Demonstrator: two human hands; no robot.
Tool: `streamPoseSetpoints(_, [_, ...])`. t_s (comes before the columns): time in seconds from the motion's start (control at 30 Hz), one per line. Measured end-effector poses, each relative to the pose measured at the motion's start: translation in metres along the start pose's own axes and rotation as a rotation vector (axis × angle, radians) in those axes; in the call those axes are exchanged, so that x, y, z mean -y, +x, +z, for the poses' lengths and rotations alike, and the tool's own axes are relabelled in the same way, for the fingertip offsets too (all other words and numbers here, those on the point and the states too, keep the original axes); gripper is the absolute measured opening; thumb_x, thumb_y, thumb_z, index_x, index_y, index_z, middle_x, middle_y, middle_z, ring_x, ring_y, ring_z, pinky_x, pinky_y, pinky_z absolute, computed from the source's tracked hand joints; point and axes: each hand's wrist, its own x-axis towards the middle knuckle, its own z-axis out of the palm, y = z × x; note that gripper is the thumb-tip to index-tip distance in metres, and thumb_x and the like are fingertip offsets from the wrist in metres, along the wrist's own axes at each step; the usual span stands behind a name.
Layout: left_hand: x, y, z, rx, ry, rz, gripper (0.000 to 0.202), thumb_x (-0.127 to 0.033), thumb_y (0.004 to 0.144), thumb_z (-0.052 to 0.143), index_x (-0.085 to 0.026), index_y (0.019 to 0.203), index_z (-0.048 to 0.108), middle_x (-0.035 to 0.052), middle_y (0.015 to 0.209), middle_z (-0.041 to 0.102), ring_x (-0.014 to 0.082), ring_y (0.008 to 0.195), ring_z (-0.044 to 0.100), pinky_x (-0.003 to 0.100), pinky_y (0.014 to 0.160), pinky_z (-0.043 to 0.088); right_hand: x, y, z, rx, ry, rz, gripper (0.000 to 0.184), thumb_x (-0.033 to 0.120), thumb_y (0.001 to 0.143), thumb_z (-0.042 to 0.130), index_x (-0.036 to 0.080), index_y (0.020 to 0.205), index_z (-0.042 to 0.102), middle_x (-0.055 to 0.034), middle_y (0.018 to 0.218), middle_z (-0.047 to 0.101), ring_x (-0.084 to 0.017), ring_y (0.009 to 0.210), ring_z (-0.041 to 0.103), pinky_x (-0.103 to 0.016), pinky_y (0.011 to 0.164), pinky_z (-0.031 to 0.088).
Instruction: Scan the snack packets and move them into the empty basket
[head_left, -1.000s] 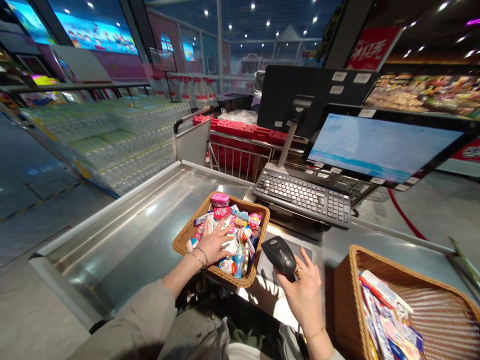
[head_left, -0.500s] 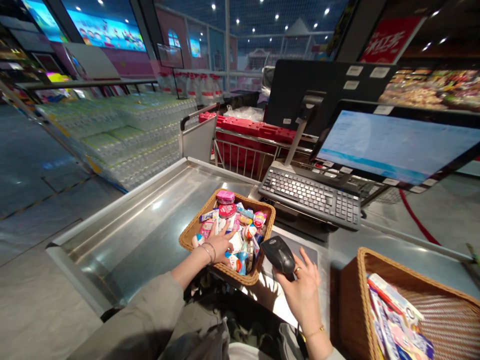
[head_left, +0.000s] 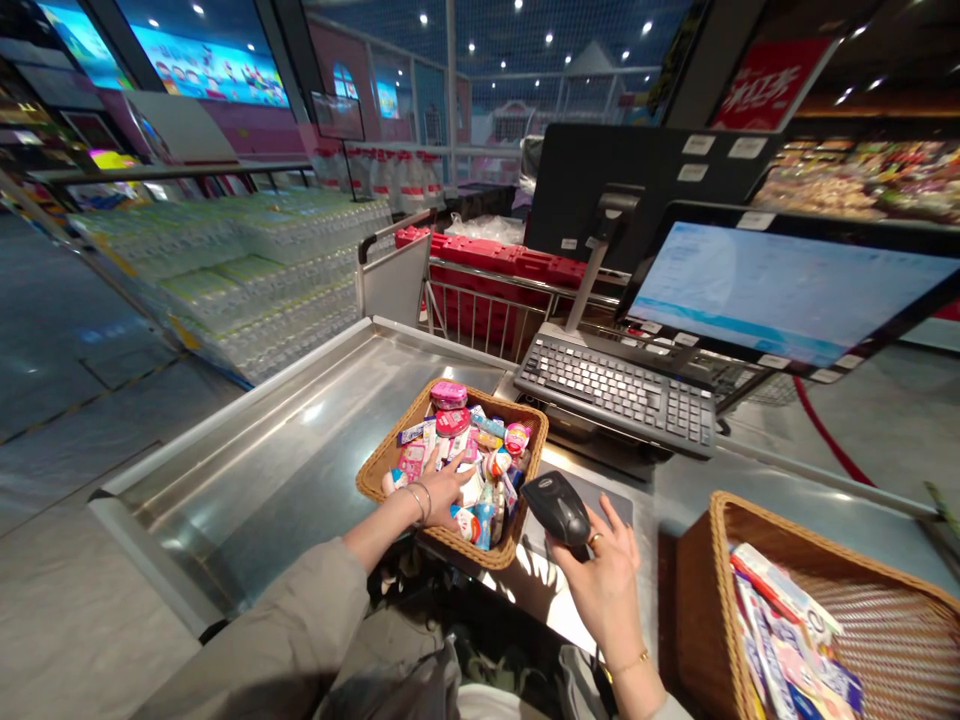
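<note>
My left hand (head_left: 444,486) rests inside a wicker basket (head_left: 382,466) heaped with several small colourful packets and sweets (head_left: 480,450); its fingers curl down among the packets, and what they grip is hidden. My right hand (head_left: 604,575) holds a black handheld barcode scanner (head_left: 559,509) just right of that basket, above the steel counter (head_left: 300,450). Bracelets circle both wrists.
A second wicker basket (head_left: 701,600) with flat packets stands at the lower right. Behind are a black keyboard (head_left: 619,390), a tilted touchscreen (head_left: 780,290), a monitor back, red shopping baskets (head_left: 487,262) behind a rail, and stacked bottled water (head_left: 225,270) at left.
My left hand has drawn slightly back toward the basket's near side, fingers still among the packets. The right hand and scanner stay put; the view shifted a little.
</note>
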Motion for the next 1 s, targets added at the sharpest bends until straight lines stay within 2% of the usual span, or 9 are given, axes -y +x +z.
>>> streamPoseSetpoints(0.2, [0.003,-0.004,-0.009,-0.099,-0.069,-0.052,0.033,-0.053,0.063,0.075,-0.023,0.075,0.074,0.0043,0.150,0.043,0.0397,0.145,0.017,0.063,0.115,-0.002,0.001,0.003,-0.002,-0.009,-0.002,-0.009,0.027,0.042,0.072,0.063,0.022,0.088,0.073,-0.0074,0.113,0.070,-0.035,0.129,0.045,-0.057,0.108,0.025])
streamPoseSetpoints(0.3, [0.004,-0.002,-0.017,-0.186,-0.067,-0.092,0.035,-0.053,0.063,0.077,-0.023,0.080,0.075,0.0045,0.151,0.041,0.0393,0.146,0.015,0.062,0.115,-0.004,0.001,0.004,-0.002,-0.013,-0.007,-0.013,0.027,0.042,0.072,0.063,0.022,0.087,0.073,-0.0083,0.112,0.070,-0.035,0.128,0.045,-0.057,0.107,0.026])
streamPoseSetpoints(0.5, [0.005,0.012,-0.020,-0.383,0.005,-0.124,0.034,-0.052,0.069,0.072,-0.025,0.088,0.073,0.0048,0.150,0.043,0.0404,0.146,0.010,0.070,0.109,-0.012,0.000,0.005,-0.002,-0.001,-0.010,-0.023,0.025,0.040,0.072,0.064,0.022,0.087,0.073,-0.0078,0.114,0.070,-0.035,0.129,0.045,-0.056,0.107,0.027])
streamPoseSetpoints(0.6, [0.006,0.019,-0.018,-0.451,0.053,-0.115,0.035,-0.054,0.071,0.071,-0.024,0.089,0.072,0.0056,0.150,0.043,0.0397,0.146,0.012,0.070,0.108,-0.014,0.000,0.006,-0.004,-0.006,-0.006,-0.023,0.026,0.040,0.072,0.063,0.022,0.088,0.073,-0.0068,0.112,0.070,-0.035,0.128,0.045,-0.056,0.106,0.028])
streamPoseSetpoints(0.8, [0.008,0.030,-0.012,-0.491,0.125,-0.124,0.038,-0.052,0.074,0.070,-0.023,0.097,0.069,0.0082,0.149,0.044,0.0368,0.146,0.015,0.069,0.109,-0.014,0.000,0.006,-0.006,-0.008,-0.006,-0.016,0.025,0.041,0.072,0.063,0.022,0.086,0.073,-0.0075,0.113,0.070,-0.035,0.129,0.045,-0.055,0.104,0.030])
streamPoseSetpoints(1.0, [0.007,0.026,-0.004,-0.412,0.080,-0.140,0.036,-0.054,0.076,0.070,-0.024,0.096,0.069,0.0074,0.147,0.047,0.0366,0.145,0.021,0.070,0.108,-0.014,0.001,0.004,-0.006,-0.006,-0.003,-0.002,0.026,0.040,0.072,0.063,0.022,0.088,0.073,-0.0081,0.113,0.070,-0.035,0.129,0.045,-0.055,0.105,0.028])
